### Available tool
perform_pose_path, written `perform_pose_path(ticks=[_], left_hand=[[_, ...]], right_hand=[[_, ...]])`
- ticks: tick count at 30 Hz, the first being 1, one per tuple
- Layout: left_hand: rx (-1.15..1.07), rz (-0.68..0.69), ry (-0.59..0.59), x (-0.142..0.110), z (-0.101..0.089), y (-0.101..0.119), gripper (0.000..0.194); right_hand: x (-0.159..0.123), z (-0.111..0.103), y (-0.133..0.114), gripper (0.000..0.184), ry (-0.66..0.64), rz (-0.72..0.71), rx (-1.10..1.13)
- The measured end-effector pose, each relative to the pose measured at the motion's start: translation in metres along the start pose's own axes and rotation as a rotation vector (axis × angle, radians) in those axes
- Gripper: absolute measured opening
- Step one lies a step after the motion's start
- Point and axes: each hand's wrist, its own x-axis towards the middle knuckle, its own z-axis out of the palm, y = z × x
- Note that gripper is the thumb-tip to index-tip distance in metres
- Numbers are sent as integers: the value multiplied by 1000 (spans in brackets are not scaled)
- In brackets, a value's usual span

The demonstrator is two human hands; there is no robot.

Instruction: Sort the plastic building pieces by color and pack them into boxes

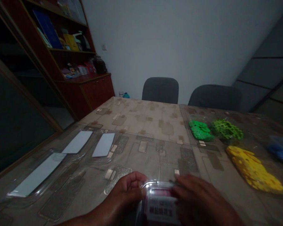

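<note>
At the near edge of the view, a clear plastic box (159, 204) with a white printed label shows something reddish inside. My left hand (129, 191) grips its left side, with the thumb along the rim and the fingers curled behind. My right hand (198, 197) is at the box's right side, over its edge. Motion blurs those fingers, so whether they grip or only touch cannot be made out. The lower part of the box is cut off by the frame.
Clear trays with white cards (39, 174) lie at the left of the patterned table (143, 153). On the right are tubs of bright green pieces (200, 130), lighter green pieces (227, 129), yellow pieces (256, 169) and blue pieces (281, 150). Grey chairs (160, 89) stand behind.
</note>
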Motion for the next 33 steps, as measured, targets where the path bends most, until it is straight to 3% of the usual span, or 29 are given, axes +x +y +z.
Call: perform_pose_path(ticks=[3,8,11,14,17,21,25,28,31,33], left_hand=[[-11,-9,-17,-2,-1,-1,23],[-40,-44,18,-5,0,3,28],[-41,-77,55,-4,2,6,33],[-69,-69,-4,-4,1,5,36],[56,52,-22,-6,-4,4,40],[618,430,94,-10,-16,1,39],[937,468,-198,-10,-23,-12,41],[1017,514,-237,-8,-20,-16,47],[1158,548,-322,-1,-14,2,59],[1248,596,-449,9,-8,22,61]], right_hand=[[-14,19,-7,62,-58,-13,-107],[-16,28,6,64,-96,-265,-188],[-13,29,10,64,-113,-210,-141],[-13,32,2,71,-79,-102,-80],[-14,30,-6,78,-60,-75,-76],[-12,26,1,73,-125,-178,-72],[-12,33,7,69,-58,-212,-68],[-7,31,5,65,-71,-153,-77],[6,17,7,62,-75,-185,-8],[14,7,12,54,-9,-191,60]])
